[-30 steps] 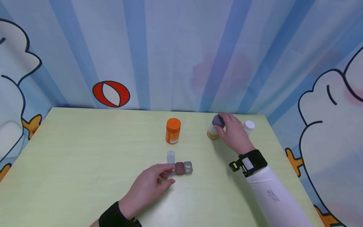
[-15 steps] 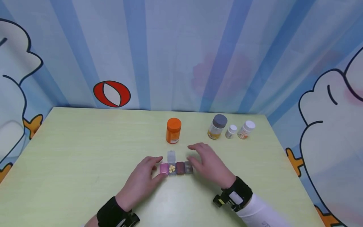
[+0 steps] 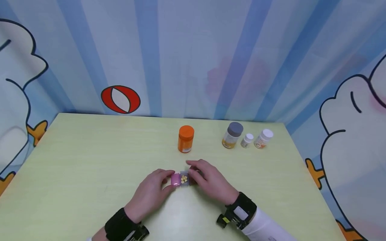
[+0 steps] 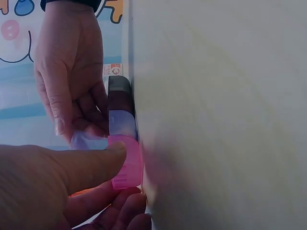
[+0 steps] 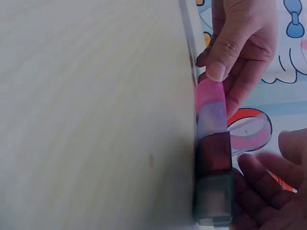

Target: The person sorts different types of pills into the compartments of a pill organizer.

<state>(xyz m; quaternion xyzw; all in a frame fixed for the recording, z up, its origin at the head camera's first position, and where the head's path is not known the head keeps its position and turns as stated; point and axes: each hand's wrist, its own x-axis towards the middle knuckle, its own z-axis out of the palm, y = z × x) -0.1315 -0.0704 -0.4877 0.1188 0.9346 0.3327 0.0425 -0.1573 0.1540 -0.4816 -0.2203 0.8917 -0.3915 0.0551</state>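
Observation:
A small pill organizer (image 3: 176, 179) lies on the table, with pink, bluish, dark red and grey compartments in a row. My left hand (image 3: 151, 190) pinches its pink end between thumb and fingers. Several pale yellow pills (image 3: 184, 179) sit in the bluish compartment, whose clear lid (image 5: 250, 134) stands open in the right wrist view. Over the dark red and grey compartments, my right hand (image 3: 212, 182) hides them in the head view. Its loosely bent fingers are close to the lid, with nothing seen between thumb and fingers; whether they touch the organizer I cannot tell.
Behind the organizer stands an orange bottle (image 3: 186, 139). Farther right are a clear bottle with a grey-blue cap (image 3: 232, 135), a small white-capped bottle (image 3: 247, 140) and a larger white bottle (image 3: 263, 139). A blue striped curtain (image 3: 187, 60) hangs behind the table (image 3: 90, 150).
My right hand has left the grey-capped bottle and come down left to the organizer's lid. The left hand has drawn back from over the pills to the pink end.

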